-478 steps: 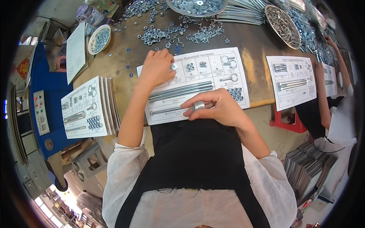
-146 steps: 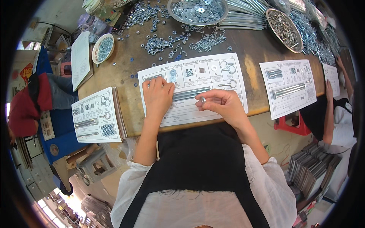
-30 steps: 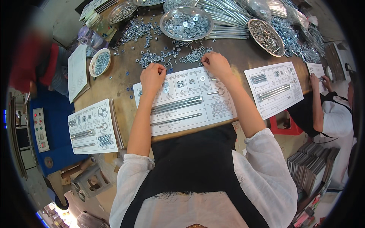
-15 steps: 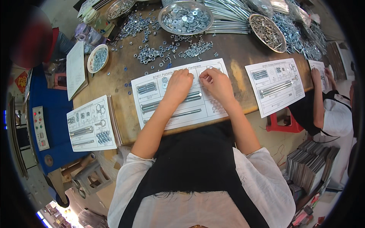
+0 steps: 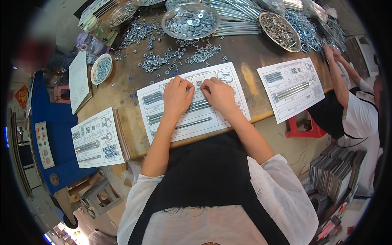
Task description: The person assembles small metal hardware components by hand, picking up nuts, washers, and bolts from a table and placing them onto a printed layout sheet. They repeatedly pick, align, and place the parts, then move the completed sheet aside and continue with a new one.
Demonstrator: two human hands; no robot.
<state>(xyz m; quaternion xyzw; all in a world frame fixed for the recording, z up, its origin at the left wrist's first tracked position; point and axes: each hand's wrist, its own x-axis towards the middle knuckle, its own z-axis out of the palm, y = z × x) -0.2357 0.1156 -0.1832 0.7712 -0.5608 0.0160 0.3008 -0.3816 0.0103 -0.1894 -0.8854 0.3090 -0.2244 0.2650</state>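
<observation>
A white printed sheet (image 5: 196,130) with pictures of bolts, nuts and rings lies before me at the table's front edge. My left hand (image 5: 178,94) rests over its upper middle, fingers curled downward and thumb drawn in toward them. Close by on the right, my right hand (image 5: 219,94) is pinched, its fingertips near the small printed pictures. Whatever lies between the fingers of either hand is hidden or too small to make out. The hands are a small gap apart.
Beyond the sheet are loose nuts (image 5: 152,63), small screws (image 5: 206,55), a bowl of washers (image 5: 190,22), long rods (image 5: 237,26) and a bowl of screws (image 5: 279,32). Similar sheets lie left (image 5: 98,136) and right (image 5: 290,90). A co-worker's hands (image 5: 331,53) are at the far-right bolts.
Both my hands have shifted left over the sheet and slightly nearer to me. The co-worker's hands have moved from a sheet at the right to the bolt pile. The view has shifted slightly.
</observation>
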